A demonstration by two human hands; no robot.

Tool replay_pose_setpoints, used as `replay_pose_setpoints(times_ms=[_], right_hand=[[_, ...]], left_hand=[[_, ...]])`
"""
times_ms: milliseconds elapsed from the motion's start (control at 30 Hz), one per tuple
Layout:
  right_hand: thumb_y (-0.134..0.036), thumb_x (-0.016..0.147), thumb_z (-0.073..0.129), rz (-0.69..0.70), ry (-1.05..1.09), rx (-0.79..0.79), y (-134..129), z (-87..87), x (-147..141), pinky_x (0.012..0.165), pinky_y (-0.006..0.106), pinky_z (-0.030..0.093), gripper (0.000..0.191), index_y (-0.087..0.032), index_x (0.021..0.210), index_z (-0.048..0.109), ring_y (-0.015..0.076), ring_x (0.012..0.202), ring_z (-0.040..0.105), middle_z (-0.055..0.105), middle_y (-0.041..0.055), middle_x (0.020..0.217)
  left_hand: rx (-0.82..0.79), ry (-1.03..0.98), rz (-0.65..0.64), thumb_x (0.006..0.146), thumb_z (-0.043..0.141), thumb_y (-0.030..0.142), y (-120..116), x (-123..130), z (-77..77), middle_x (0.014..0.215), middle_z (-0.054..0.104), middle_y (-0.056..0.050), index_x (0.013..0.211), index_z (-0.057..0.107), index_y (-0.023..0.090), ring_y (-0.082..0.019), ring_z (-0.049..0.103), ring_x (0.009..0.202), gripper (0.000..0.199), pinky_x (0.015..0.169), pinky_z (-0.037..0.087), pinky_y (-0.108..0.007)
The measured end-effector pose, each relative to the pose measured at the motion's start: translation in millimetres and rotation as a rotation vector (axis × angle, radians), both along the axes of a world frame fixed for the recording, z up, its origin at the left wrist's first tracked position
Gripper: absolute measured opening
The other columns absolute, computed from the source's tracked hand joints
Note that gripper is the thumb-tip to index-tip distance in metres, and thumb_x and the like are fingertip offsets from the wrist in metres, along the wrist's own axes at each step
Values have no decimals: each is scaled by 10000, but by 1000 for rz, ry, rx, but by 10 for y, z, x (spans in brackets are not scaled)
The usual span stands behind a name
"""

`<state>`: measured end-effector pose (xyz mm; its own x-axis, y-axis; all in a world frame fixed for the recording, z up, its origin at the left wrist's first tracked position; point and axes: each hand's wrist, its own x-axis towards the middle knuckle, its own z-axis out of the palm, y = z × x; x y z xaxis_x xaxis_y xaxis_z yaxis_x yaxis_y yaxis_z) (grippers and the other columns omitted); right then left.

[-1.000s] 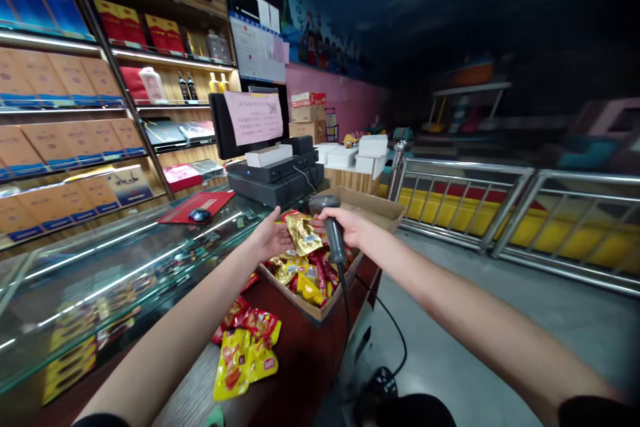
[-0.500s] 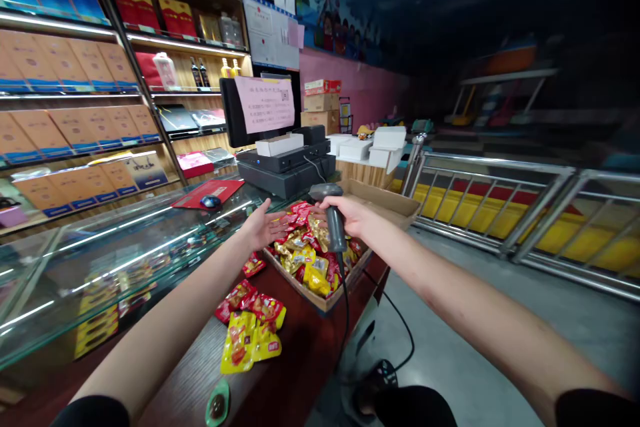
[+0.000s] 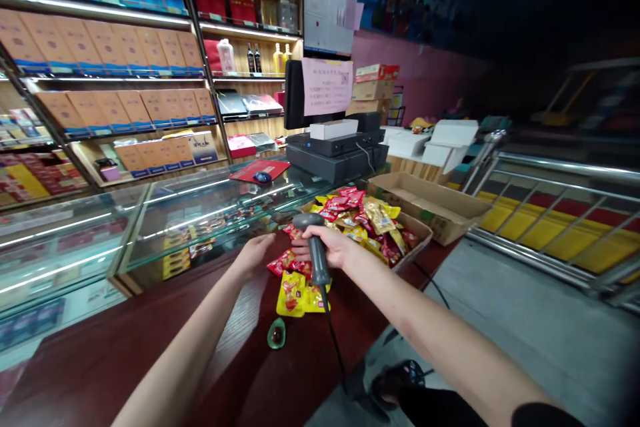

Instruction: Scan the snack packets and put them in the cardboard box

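My right hand (image 3: 327,248) holds a dark grey handheld scanner (image 3: 318,260) upright by its handle, its cable hanging down. My left hand (image 3: 255,252) is over the dark red table, left of the red packets (image 3: 283,263); its fingers are partly hidden and no object shows in it. Below the scanner lie yellow packets (image 3: 291,295). Nearer me on the table is a small green dish (image 3: 277,333) with a dark item in it. Behind my right hand, a shallow cardboard box (image 3: 420,240) is piled with red, gold and yellow packets.
A glass counter (image 3: 200,213) with goods inside runs along the left, bearing a red mat (image 3: 250,171) and mouse. A monitor (image 3: 295,97), an open carton (image 3: 445,203), boxed shelves and a metal railing (image 3: 565,167) stand beyond.
The view has turned left. My right hand has moved with the scanner from above the packet box to above the loose packets. My left hand has also left the box's edge.
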<state>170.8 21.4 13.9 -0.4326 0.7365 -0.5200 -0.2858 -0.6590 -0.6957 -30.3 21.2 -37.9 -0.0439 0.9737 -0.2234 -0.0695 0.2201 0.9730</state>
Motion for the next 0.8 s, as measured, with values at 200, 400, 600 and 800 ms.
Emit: replay_pose_setpoints(times_ms=[200, 400, 600, 800], right_hand=[[-138, 727, 537, -33, -16, -118, -168, -519, -344, 584, 282, 530, 30, -149, 751, 551, 131, 512, 561, 551, 6, 580], [-185, 751, 539, -173, -18, -176, -193, -729, -417, 606, 258, 530, 51, -136, 747, 554, 130, 567, 602, 590, 45, 633], [-111, 742, 499, -184, 114, -162, -190, -821, -427, 680, 263, 535, 89, -126, 780, 578, 145, 677, 653, 657, 77, 731], [-78, 684, 562, -158, 30, 23, -218, -781, -538, 685, 239, 533, 132, -134, 781, 633, 124, 678, 637, 679, 50, 773]], left_hand=[[191, 58, 156, 738, 601, 53, -172, -29, -524, 1141, 646, -103, 968, 677, 169, -231, 520, 1180, 268, 1028, 347, -312], [216, 152, 53, 769, 592, 106, -161, 117, -717, 1266, 582, -63, 1040, 648, 235, -221, 403, 1301, 306, 1070, 306, -313], [203, 403, 31, 731, 698, 278, -131, 78, -689, 1131, 647, -138, 931, 683, 207, -304, 467, 1236, 212, 1043, 313, -366], [111, 175, -67, 679, 744, 315, -155, -22, -594, 841, 693, -91, 788, 668, 161, -265, 641, 911, 204, 794, 492, -301]])
